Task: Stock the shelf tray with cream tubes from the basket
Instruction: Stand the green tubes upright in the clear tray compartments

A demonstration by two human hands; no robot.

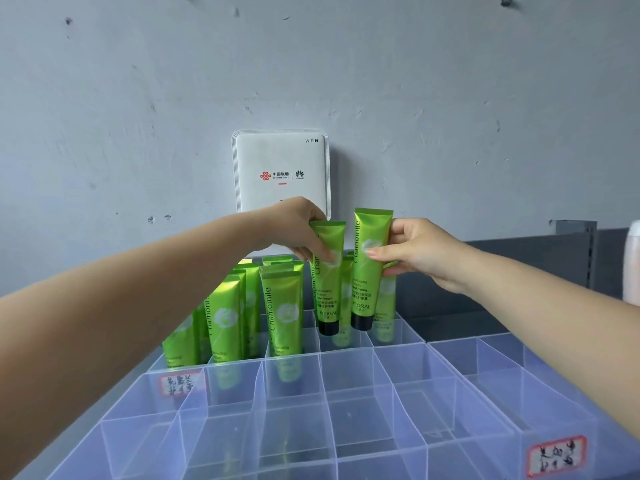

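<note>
**Two tubes held over the back cells**

Nearest you, the clear divided tray (346,410) has bare front cells. Further in, your left hand (294,230) pinches one cream tube (327,271) and your right hand (422,254) grips another (367,268), caps down so they drop upright into cells at 12 o'clock. Stocked tubes (280,306) stand at 11 o'clock. The basket isn't visible.

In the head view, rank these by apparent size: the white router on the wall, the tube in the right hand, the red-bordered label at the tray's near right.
1. white router
2. tube in the right hand
3. red-bordered label

The label lies nearest the camera, so its true size is likely smaller than it appears.
</note>
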